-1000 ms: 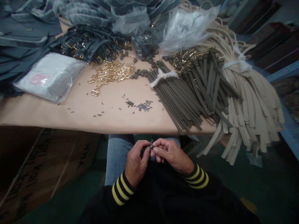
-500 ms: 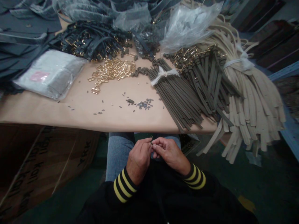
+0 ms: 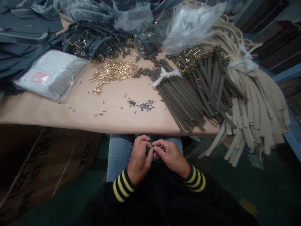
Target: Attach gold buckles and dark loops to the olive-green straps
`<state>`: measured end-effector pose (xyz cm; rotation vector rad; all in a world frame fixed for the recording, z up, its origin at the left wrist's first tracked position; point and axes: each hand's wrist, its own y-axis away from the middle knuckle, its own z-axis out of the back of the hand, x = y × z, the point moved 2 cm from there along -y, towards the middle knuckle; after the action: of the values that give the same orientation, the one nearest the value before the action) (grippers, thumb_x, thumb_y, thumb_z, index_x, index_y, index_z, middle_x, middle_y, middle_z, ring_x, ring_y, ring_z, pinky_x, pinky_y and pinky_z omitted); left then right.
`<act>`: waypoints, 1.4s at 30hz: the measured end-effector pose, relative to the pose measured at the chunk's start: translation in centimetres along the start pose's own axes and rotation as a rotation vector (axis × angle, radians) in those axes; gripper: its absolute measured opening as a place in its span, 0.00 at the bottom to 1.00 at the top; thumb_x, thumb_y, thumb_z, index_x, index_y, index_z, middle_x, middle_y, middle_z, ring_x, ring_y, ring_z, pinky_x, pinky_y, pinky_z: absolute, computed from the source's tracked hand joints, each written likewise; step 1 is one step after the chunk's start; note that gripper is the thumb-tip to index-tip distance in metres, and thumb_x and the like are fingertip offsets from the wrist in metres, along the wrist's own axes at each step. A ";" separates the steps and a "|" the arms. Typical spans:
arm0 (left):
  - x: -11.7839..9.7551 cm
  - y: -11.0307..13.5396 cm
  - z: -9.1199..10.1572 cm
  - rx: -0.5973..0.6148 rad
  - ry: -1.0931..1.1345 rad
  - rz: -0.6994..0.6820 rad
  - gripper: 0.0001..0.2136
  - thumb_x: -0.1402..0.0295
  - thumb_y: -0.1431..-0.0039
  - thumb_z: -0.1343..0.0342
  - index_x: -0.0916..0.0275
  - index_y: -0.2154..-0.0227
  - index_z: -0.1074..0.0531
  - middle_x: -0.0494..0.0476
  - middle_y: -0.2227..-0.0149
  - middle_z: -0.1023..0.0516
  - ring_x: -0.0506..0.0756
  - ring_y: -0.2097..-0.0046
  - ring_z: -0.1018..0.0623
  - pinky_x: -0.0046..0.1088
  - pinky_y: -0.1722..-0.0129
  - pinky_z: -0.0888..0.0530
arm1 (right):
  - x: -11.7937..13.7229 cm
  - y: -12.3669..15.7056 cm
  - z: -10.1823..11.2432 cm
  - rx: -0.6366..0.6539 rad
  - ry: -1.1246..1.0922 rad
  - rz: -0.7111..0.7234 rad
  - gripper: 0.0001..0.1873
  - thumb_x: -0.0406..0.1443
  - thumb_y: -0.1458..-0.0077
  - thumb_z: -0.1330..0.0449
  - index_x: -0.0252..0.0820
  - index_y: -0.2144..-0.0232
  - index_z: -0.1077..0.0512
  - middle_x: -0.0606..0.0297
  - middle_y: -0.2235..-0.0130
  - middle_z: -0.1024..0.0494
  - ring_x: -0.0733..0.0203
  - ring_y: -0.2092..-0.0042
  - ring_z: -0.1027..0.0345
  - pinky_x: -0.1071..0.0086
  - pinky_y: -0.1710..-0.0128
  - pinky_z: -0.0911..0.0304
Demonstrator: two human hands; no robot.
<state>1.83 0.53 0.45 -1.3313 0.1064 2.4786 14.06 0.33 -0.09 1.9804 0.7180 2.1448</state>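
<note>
Curled higher since prev. frame, pinched narrow on tiny dark metal part [image 3: 151,145], long axis unclear, w/ bare left hand [image 3: 139,160], bare right hand [image 3: 170,153] equally near.

The left hand [image 3: 138,160] and right hand [image 3: 170,155] are raised and turned inward, their fingertips [image 3: 148,141] meeting in a pinch grip. The left wrist [image 3: 131,179] and right wrist [image 3: 184,171] lie below the grip, on opposite sides.

A paper-covered table [image 3: 77,110] holds gold buckles [image 3: 113,70], bundled olive straps [image 3: 181,97], small metal pins [image 3: 145,106], and a plastic-wrapped packet [image 3: 50,75].
</note>
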 end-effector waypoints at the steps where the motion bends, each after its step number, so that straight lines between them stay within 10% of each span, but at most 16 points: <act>1: -0.1 0.0 0.1 0.006 -0.002 -0.004 0.05 0.79 0.50 0.54 0.64 0.74 0.40 0.60 0.63 0.38 0.54 0.58 0.34 0.35 0.59 0.33 | -0.1 -0.1 -0.1 0.004 -0.031 -0.014 0.06 0.33 0.52 0.49 0.34 0.72 0.34 0.67 0.79 0.31 0.67 0.77 0.35 0.72 0.75 0.39; 14: -0.4 1.0 0.5 0.131 -0.170 -0.349 0.05 0.79 0.47 0.57 0.65 0.70 0.40 0.60 0.66 0.36 0.52 0.63 0.33 0.29 0.65 0.28 | -0.6 -0.1 0.2 0.250 -0.203 -0.156 0.13 0.42 0.56 0.44 0.35 0.77 0.34 0.69 0.81 0.30 0.69 0.78 0.35 0.74 0.76 0.40; 23: -0.7 1.2 0.4 0.104 -0.253 -0.437 0.05 0.80 0.48 0.57 0.66 0.70 0.39 0.61 0.66 0.35 0.53 0.61 0.33 0.29 0.65 0.28 | -1.0 -0.2 -0.8 0.139 -0.077 -0.184 0.05 0.34 0.55 0.47 0.38 0.80 0.39 0.71 0.83 0.32 0.70 0.80 0.37 0.77 0.80 0.42; 33: 0.0 1.2 0.1 0.114 -0.408 -0.297 0.05 0.76 0.46 0.58 0.65 0.72 0.37 0.60 0.68 0.34 0.53 0.65 0.32 0.30 0.67 0.28 | -1.2 -0.1 -0.8 0.009 -0.108 -0.168 0.07 0.37 0.54 0.46 0.39 0.77 0.40 0.72 0.80 0.37 0.70 0.77 0.39 0.76 0.79 0.35; 42: 0.1 1.4 -0.5 0.401 -0.599 -0.036 0.07 0.72 0.44 0.59 0.64 0.73 0.36 0.58 0.74 0.31 0.55 0.71 0.30 0.28 0.74 0.32 | -1.7 -0.3 -1.0 -0.014 0.034 -0.103 0.05 0.34 0.51 0.49 0.40 0.77 0.40 0.69 0.79 0.35 0.68 0.78 0.38 0.73 0.78 0.37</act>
<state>1.70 -0.88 -0.02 -0.4069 0.4034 2.5313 13.28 -0.36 -1.76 1.8615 0.7898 2.1228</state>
